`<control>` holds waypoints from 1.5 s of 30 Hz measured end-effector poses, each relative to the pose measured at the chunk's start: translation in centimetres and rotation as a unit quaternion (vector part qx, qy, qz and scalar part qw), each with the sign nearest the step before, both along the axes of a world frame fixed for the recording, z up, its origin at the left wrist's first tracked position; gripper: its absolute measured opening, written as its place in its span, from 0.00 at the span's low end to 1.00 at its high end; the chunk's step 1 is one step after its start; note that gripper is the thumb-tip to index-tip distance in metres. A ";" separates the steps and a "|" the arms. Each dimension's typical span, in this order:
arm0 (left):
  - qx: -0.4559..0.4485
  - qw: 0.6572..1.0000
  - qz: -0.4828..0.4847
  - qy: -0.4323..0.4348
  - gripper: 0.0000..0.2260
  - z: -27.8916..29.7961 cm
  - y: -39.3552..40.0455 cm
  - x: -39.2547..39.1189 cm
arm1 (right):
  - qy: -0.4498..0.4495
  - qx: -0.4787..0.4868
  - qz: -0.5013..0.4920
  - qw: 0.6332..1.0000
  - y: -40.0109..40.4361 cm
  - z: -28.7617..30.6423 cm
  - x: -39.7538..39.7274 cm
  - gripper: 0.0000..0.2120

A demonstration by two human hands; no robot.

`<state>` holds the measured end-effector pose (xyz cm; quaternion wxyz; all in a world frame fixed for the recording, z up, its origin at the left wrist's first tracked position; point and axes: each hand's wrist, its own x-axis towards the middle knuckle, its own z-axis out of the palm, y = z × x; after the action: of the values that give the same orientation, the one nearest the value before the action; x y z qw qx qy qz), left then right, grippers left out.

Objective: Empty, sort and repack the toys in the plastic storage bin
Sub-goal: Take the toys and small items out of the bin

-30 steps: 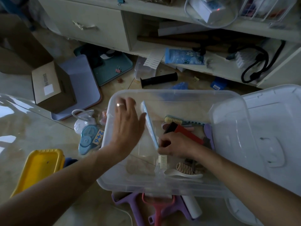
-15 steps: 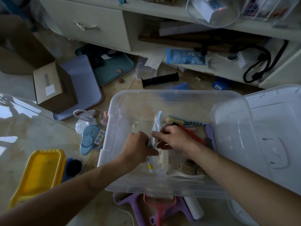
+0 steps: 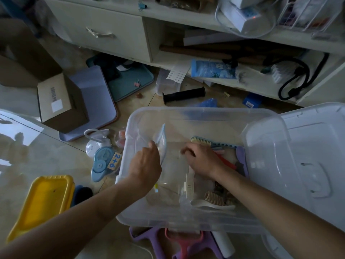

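Head view: left hand point(image 3: 147, 161) grips clear pouch point(image 3: 162, 143) inside bin point(image 3: 186, 111); right hand point(image 3: 201, 159) curled, contents unclear. Lay pouch flat at left wall.

A cluttered home room: tiled floor point(image 3: 46, 157) strewn with toys, white cabinet point(image 3: 112, 25), cardboard box point(image 3: 56, 98).
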<state>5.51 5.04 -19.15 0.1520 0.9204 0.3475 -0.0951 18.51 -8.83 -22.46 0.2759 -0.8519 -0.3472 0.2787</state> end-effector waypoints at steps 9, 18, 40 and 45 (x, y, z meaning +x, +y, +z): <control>-0.032 0.989 -0.130 0.066 0.32 -0.9 -1.9 -0.1 | -0.101 -0.173 -0.060 0.978 -4.4 -5.0 4.9 0.14; 0.019 0.981 -0.171 0.092 0.20 -1.9 -2.8 -0.5 | -0.183 -0.110 -0.006 0.977 -5.2 -7.0 5.0 0.25; -0.028 0.991 -0.107 0.076 0.14 -4.5 -1.5 -0.6 | -0.197 -0.171 0.112 0.959 -5.0 -7.4 7.3 0.23; -0.029 0.990 -0.115 0.078 0.13 -4.8 -1.7 -0.3 | -0.190 -0.231 0.139 0.944 -4.5 -8.1 7.9 0.21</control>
<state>5.17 3.30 -23.91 0.1391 0.9392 0.2470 -0.1937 26.39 -13.28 -30.53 -0.0414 -0.8727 -0.4339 0.2199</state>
